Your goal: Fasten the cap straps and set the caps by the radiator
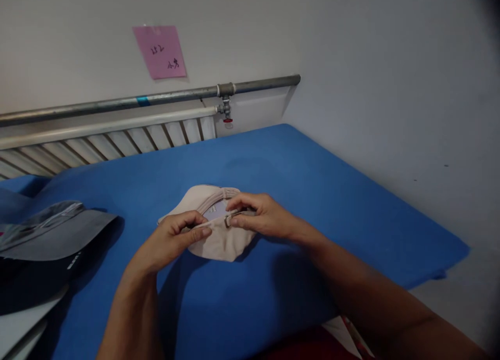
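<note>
A cream baseball cap (pixel 222 243) rests on the blue-covered table, its brim toward the upper left and its inside partly showing. My left hand (pixel 177 238) pinches the cap's rear edge between thumb and fingers. At the back strap, my right hand (pixel 261 214) is closed on the strap beside a small metal buckle (pixel 227 221). The strap's end is partly hidden by the right fingers. Pale lettering shows on the lining inside the cap.
Several stacked caps, a grey cap (pixel 62 235) on top, lie at the left on the blue cloth (pixel 328 193). Behind the table run a white radiator (pixel 148 136) and a metal pipe (pixel 179 96) with a red-handled valve (pixel 227 121). A pink note (pixel 161 52) hangs on the wall.
</note>
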Demonstrator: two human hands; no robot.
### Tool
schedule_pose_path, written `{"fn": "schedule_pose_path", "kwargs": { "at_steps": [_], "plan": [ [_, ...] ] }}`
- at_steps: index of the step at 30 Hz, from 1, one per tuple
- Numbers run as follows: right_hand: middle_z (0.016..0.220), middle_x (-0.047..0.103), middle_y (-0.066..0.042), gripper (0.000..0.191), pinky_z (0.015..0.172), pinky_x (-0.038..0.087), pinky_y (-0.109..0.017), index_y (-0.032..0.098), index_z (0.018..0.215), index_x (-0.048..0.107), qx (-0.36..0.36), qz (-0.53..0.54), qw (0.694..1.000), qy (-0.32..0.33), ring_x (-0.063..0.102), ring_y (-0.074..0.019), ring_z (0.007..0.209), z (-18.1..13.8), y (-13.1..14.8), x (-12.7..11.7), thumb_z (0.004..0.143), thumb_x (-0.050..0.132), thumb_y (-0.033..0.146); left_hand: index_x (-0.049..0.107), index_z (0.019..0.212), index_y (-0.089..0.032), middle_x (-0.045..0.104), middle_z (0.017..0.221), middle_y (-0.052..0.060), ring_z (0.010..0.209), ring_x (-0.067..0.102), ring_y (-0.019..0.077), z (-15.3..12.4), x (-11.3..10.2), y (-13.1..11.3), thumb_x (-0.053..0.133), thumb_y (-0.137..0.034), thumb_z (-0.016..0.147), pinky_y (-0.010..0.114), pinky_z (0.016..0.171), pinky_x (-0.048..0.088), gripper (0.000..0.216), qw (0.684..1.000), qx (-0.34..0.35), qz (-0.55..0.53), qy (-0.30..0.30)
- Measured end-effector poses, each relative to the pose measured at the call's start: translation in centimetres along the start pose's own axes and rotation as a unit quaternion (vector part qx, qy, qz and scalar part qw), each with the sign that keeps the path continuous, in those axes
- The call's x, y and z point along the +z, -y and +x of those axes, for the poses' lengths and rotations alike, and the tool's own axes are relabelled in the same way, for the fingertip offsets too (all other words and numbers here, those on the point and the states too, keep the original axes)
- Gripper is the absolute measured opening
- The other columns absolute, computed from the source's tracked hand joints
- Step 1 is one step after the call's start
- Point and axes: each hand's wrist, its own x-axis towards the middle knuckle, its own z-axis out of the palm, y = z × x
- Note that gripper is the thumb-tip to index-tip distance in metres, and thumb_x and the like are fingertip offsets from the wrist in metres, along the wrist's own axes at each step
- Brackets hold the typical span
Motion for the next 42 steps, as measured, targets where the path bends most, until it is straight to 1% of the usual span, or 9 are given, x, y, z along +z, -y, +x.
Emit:
{"fn": "schedule_pose_path", "kwargs": {
  "at_steps": [4,9,16,18,23,26,30,37,42],
  "plan": [
    [0.085,0.064,0.001,0.014,0.074,0.044,-0.027,0.019,0.092,0.064,0.004,0.006,1.000,0.005,0.059,-0.0132,0.081,0.0,0.0,0.4,0.078,0.065,0.023,0.062,0.081,-0.016,0.053,0.070,-0.002,0.064,0.046,0.0110,-0.1,0.4,-0.7,0.065,-0.043,0.079,0.023,0.057,0.036,0.027,0.999,-0.012,0.017,0.036],
    [0.085,0.062,0.001,0.015,0.071,0.044,-0.026,0.020,0.093,0.064,0.008,0.050,0.998,0.024,0.057,-0.0125,0.079,-0.1,-0.1,0.8,0.080,0.066,0.028,0.054,0.067,-0.016,0.038,0.060,-0.005,0.056,0.034,0.0090,0.0,0.7,-1.0,0.057,-0.045,0.083,0.023,0.050,0.027,0.034,0.998,-0.006,0.028,0.059],
    [0.084,0.062,0.000,0.013,0.072,0.044,-0.026,0.018,0.096,0.063,-0.004,0.033,0.999,0.029,0.057,-0.0117,0.079,0.1,-0.1,1.0,0.085,0.059,0.022,0.064,0.086,-0.017,0.053,0.073,-0.002,0.063,0.043,0.0105,-0.1,1.0,-1.4,0.061,-0.043,0.082,0.023,0.055,0.033,0.027,0.998,-0.004,0.058,0.035],
    [0.084,0.062,0.000,0.013,0.071,0.044,-0.026,0.018,0.096,0.062,-0.013,0.028,0.999,0.035,0.057,-0.0117,0.078,0.1,-0.2,1.1,0.083,0.061,0.022,0.064,0.083,-0.016,0.051,0.070,-0.002,0.061,0.041,0.0101,0.0,1.2,-1.5,0.060,-0.043,0.083,0.023,0.054,0.031,0.027,0.997,0.006,0.072,0.026],
    [0.066,0.054,0.005,0.015,0.049,0.037,-0.021,0.019,0.095,0.059,0.047,0.120,0.991,0.028,0.047,-0.0072,0.052,0.1,-0.4,0.9,0.083,0.062,0.028,0.059,0.075,-0.016,0.042,0.063,-0.004,0.057,0.035,0.0093,0.2,0.9,-0.9,0.058,-0.046,0.084,0.023,0.051,0.027,0.031,0.999,0.003,0.028,0.035],
    [0.059,0.049,0.006,0.013,0.049,0.036,-0.020,0.018,0.090,0.060,0.043,0.119,0.992,0.029,0.045,-0.0070,0.051,0.0,-0.3,0.9,0.084,0.060,0.029,0.057,0.075,-0.016,0.042,0.064,-0.004,0.058,0.035,0.0093,0.1,0.9,-0.8,0.057,-0.046,0.085,0.023,0.051,0.027,0.031,0.998,0.005,0.021,0.062],
    [0.063,0.052,0.005,0.012,0.052,0.037,-0.020,0.017,0.086,0.061,0.035,0.096,0.994,0.041,0.046,-0.0069,0.055,-0.1,0.1,1.0,0.083,0.060,0.029,0.061,0.082,-0.017,0.044,0.066,-0.004,0.059,0.037,0.0095,0.0,1.1,-1.1,0.056,-0.044,0.086,0.023,0.052,0.030,0.027,0.995,0.014,0.035,0.095],
    [0.065,0.056,0.004,0.009,0.057,0.037,-0.022,0.017,0.078,0.064,0.001,0.079,0.996,-0.028,0.046,-0.0079,0.060,0.1,-0.1,0.3,0.076,0.067,0.026,0.060,0.071,-0.016,0.043,0.063,-0.003,0.057,0.035,0.0088,-0.6,0.0,-0.5,0.063,-0.042,0.081,0.022,0.051,0.027,0.028,0.997,0.021,-0.042,0.068],
    [0.068,0.059,0.003,0.013,0.062,0.039,-0.024,0.017,0.076,0.065,-0.020,0.069,0.997,-0.023,0.049,-0.0093,0.064,0.3,-0.9,-0.8,0.073,0.069,0.029,0.064,0.064,-0.017,0.053,0.060,-0.001,0.057,0.046,0.0111,-2.1,-1.5,0.5,0.071,-0.040,0.073,0.025,0.053,0.034,0.025,0.993,0.069,-0.086,0.037]
  ]
}}
